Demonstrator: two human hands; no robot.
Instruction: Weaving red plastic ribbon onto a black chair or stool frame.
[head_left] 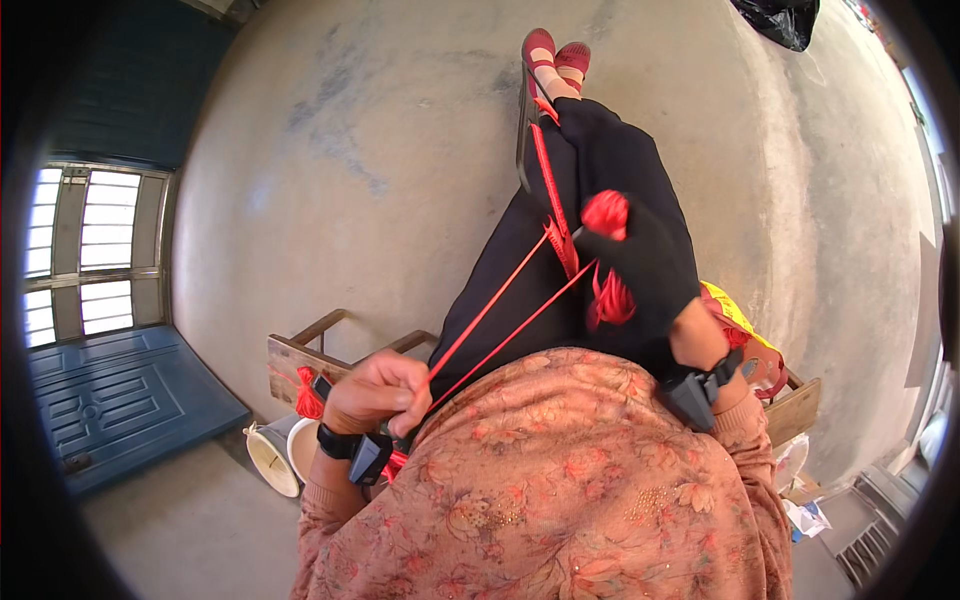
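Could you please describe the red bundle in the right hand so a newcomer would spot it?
Start at the dark trousers, then find the black-gloved right hand over them. The red bundle bulges from it; unlike the straight red strands beside it, it is thick and bunched.

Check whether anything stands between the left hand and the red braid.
Nothing visible does: two red cords run straight from the left hand to the braid. The right hand, gripping a red bundle, is right of the braid.
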